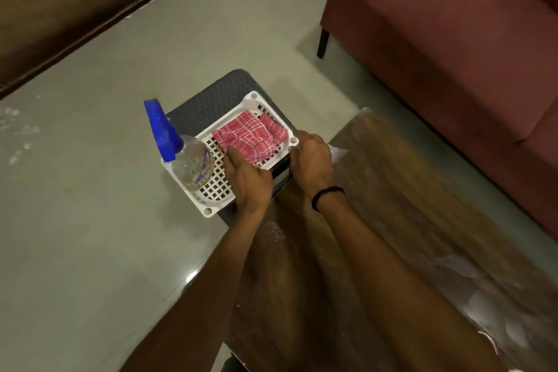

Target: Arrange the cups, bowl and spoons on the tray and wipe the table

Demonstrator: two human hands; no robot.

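Left hand (246, 181) with fingers flat and unclenched on the folded red checked cloth (250, 134) inside the white perforated plastic basket (217, 184); right hand (312, 161) grasping the basket's near corner beside the wooden table (377, 220).

Dark stool (211, 100) — white basket (256, 100) atop

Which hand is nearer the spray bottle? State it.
Left. The left hand lies in the white basket just beside the spray bottle; the right hand is at the basket's far corner.
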